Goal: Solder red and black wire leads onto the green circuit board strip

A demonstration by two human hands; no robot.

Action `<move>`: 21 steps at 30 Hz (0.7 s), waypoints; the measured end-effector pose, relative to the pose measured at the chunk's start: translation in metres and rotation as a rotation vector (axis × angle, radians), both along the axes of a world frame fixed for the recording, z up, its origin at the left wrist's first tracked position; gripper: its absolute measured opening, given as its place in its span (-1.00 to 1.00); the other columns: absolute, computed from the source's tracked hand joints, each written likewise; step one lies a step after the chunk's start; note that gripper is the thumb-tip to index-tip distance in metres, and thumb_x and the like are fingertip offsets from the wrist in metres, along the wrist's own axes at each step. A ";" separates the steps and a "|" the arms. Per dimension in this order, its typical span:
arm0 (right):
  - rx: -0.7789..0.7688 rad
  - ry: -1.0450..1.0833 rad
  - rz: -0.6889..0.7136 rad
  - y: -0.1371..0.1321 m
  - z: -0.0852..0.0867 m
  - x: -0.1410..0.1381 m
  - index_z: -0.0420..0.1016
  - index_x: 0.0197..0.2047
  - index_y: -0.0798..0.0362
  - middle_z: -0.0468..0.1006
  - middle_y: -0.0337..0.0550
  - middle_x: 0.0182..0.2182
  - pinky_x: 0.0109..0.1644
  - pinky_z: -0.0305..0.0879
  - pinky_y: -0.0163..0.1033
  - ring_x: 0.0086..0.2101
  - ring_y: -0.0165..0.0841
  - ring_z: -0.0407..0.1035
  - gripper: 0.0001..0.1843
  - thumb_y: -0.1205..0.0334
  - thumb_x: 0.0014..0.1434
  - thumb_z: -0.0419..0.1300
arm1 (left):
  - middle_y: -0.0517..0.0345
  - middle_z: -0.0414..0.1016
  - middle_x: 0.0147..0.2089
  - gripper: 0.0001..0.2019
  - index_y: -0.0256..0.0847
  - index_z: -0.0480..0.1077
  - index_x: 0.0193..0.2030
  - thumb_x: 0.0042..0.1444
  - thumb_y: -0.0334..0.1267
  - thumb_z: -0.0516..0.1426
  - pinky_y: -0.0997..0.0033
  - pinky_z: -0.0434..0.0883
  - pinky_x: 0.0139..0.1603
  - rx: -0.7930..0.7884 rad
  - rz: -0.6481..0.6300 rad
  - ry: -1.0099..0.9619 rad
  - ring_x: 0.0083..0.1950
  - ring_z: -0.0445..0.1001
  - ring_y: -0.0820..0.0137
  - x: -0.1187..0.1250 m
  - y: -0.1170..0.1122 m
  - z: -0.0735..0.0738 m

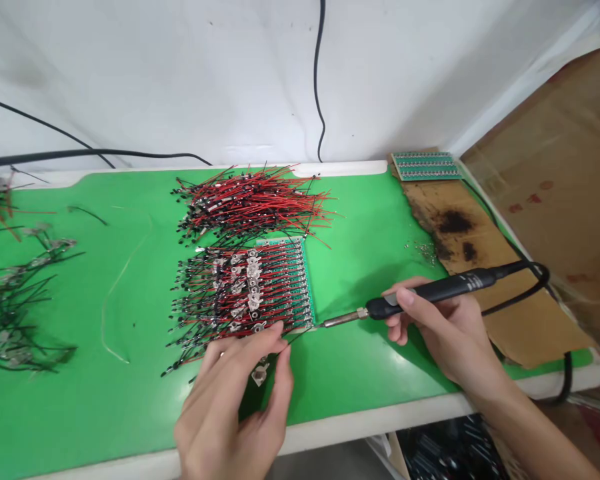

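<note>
My right hand point(437, 327) is wrapped round the black handle of a soldering iron point(433, 293), whose metal tip points left. That tip reaches the lower right corner of a green circuit board point(306, 280). Rows of red and black wires point(230, 307) with metal clips run left from the solder pads along the board's right side. My left hand point(245, 393) pinches a thin black wire point(300, 335) between thumb and fingertips, its end near the iron's tip. A small metal clip point(260, 375) hangs below those fingers.
Behind the board lies a pile of red and black wires point(250, 203). More black wires with clips point(20, 307) are scattered at the left. On the right, scorched cardboard point(510, 293) carries a second stack of boards point(427, 165). The iron's cable point(535, 267) loops over the cardboard.
</note>
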State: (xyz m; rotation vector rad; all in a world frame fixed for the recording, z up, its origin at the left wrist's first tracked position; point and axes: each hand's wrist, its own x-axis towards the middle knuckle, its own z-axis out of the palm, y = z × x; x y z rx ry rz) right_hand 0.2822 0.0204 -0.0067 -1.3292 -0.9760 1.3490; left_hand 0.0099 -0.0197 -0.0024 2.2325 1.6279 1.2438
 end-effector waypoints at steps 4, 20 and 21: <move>0.005 -0.009 0.012 0.001 0.000 -0.001 0.78 -0.23 0.02 0.70 -0.19 -0.49 -0.49 0.54 -0.39 -0.54 -0.38 0.59 -0.67 -0.09 0.30 0.54 | 0.26 0.69 -0.18 -0.86 -0.14 0.52 0.00 0.40 -0.44 0.26 0.40 0.54 -0.03 -0.023 -0.001 0.005 -0.23 0.65 0.49 0.001 0.000 0.003; 0.029 0.009 0.026 0.004 0.000 -0.002 0.78 -0.24 0.03 0.70 -0.17 -0.51 -0.48 0.55 -0.42 -0.55 -0.41 0.59 -0.66 -0.09 0.31 0.54 | 0.25 0.70 -0.18 -0.87 -0.18 0.54 -0.05 0.35 -0.46 0.32 0.47 0.51 0.00 0.037 -0.003 0.029 -0.24 0.64 0.52 -0.002 0.004 0.001; 0.029 0.008 0.026 0.004 0.000 -0.002 0.79 -0.25 0.03 0.70 -0.17 -0.51 -0.49 0.55 -0.42 -0.55 -0.41 0.59 -0.66 -0.09 0.31 0.54 | 0.25 0.70 -0.18 -0.86 -0.18 0.55 -0.04 0.35 -0.47 0.32 0.47 0.51 0.01 0.026 -0.006 0.027 -0.23 0.64 0.53 -0.002 0.004 0.001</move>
